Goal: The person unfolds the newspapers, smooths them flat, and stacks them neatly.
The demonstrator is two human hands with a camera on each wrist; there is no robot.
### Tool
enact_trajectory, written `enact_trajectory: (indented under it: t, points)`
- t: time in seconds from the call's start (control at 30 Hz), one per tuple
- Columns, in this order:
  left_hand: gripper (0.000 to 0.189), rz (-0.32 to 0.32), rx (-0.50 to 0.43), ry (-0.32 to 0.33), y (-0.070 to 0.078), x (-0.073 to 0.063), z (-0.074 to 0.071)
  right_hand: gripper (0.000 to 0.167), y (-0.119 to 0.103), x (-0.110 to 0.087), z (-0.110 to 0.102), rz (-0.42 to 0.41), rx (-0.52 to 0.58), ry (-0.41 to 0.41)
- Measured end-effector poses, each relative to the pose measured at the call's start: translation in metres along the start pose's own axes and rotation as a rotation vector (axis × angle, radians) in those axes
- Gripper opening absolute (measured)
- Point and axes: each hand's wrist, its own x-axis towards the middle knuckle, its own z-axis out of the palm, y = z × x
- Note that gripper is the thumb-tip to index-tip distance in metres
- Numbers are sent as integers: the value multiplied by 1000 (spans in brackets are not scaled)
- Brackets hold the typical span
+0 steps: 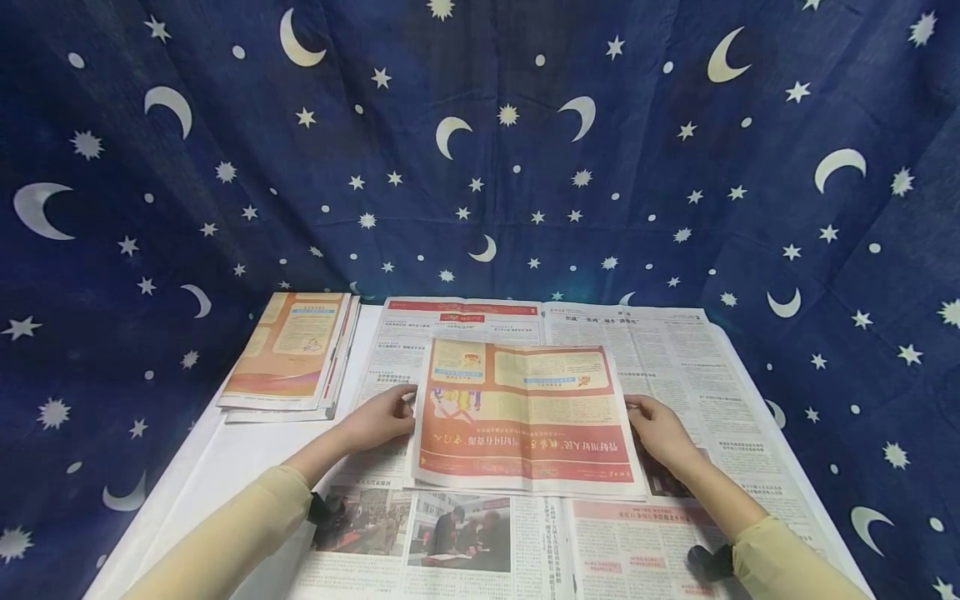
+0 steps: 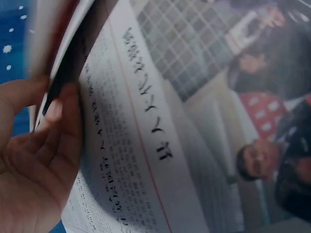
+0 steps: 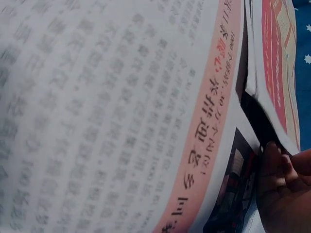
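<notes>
A folded newspaper [image 1: 551, 408] with red and orange print is held up a little over a spread newspaper [image 1: 675, 375]. My left hand [image 1: 384, 418] pinches its left edge, thumb and fingers on either side of the paper, as the left wrist view shows. On the opposite edge my right hand [image 1: 663, 429] has a similar pinch, seen at the border of the right wrist view. A dark gap separates the folded newspaper from the printed sheet beneath. Photographs and columns of text cover the spread newspaper, part of which is hidden under the folded one.
A stack of folded newspapers [image 1: 288, 354] lies at the back left of the white table [image 1: 243, 467]. Behind and beside the table hangs a dark blue cloth [image 1: 517, 200] with moons and stars. Black wrist straps [image 1: 708, 563] sit near both sleeves.
</notes>
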Motion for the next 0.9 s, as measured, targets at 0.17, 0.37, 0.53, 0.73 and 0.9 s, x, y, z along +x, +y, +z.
enact_trajectory:
  t: [0.17, 0.37, 0.53, 0.73, 0.9]
  points:
    - [83, 102, 186, 82, 3, 1, -1, 45, 3, 1, 0, -74, -33, 26]
    - [58, 197, 362, 135, 5, 6, -5, 55, 8, 5, -1, -191, -113, 85]
    - [39, 202, 417, 149, 3, 13, -8, 63, 10, 13, -2, -338, -284, 138]
    - [35, 179, 398, 141, 4, 19, -11, 45, 6, 26, -3, -447, -408, 201]
    - [31, 173, 316, 149, 7, 23, -17, 26, 0, 34, -6, -440, -344, 228]
